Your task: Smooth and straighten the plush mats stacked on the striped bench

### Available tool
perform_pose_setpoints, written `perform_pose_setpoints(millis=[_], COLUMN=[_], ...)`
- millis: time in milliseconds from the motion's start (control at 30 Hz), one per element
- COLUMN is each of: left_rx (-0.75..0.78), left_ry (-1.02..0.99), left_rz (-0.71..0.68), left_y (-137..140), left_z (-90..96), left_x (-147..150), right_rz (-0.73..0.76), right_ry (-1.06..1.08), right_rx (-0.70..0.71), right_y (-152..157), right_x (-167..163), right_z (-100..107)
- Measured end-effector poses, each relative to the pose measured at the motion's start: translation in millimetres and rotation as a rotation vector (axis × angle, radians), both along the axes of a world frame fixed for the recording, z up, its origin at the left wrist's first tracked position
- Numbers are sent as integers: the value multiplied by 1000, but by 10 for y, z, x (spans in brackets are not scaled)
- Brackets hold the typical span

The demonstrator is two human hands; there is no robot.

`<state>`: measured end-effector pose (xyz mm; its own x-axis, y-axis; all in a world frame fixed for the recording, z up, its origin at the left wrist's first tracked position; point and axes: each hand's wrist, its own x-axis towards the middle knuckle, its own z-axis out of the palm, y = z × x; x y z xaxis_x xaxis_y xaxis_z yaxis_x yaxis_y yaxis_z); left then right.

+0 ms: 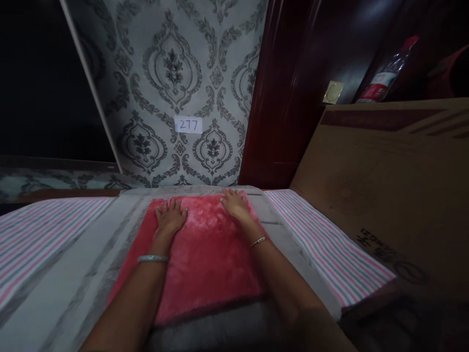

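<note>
A fluffy pinkish-red cloth (212, 259) lies spread out, roughly rectangular, on a grey cover. My left hand (171, 216) rests flat on its far left part, fingers apart. On the far right corner lies my right hand (235, 203), palm down with the fingers stretched out. Neither hand grips the cloth. The cloth's near edge hangs close to the front, between my forearms. Its left strip looks like a separate fold or layer, but I cannot tell which.
The grey cover (73, 274) lies under the cloth, with striped fabric (318, 234) at both sides. A large cardboard box (384, 186) stands at right, a bottle (384, 73) behind it. Patterned wallpaper with a paper label (188, 124) rises behind; a dark screen (51, 88) is at left.
</note>
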<state>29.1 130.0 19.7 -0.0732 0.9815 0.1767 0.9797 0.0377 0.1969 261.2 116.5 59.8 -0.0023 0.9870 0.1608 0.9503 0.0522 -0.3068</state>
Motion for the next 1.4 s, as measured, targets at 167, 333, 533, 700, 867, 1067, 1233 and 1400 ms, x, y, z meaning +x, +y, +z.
perform_pose_setpoints(millis=[167, 333, 533, 700, 867, 1067, 1233, 1400], left_rx=[-93, -125, -106, -103, -98, -99, -85, 107], left_ry=[19, 26, 16, 32, 25, -22, -39, 39], left_rz=[37, 32, 33, 30, 31, 18, 4, -81], left_y=[4, 33, 63, 67, 64, 23, -13, -343], left_z=[31, 39, 22, 15, 36, 79, 161, 356], left_x=[-10, -36, -48, -48, -30, -17, -50, 229], right_rz=[111, 27, -275, -355, -61, -135, -302, -226], right_ry=[-37, -17, 157, 132, 53, 62, 122, 116], right_rx=[-62, -98, -156, -26, 101, -13, 59, 205], right_y=[155, 207, 203, 42, -309, -579, -704, -874], right_x=[-49, 121, 626, 539, 240, 337, 481, 318], right_z=[-204, -389, -463, -384, -340, -470, -459, -378])
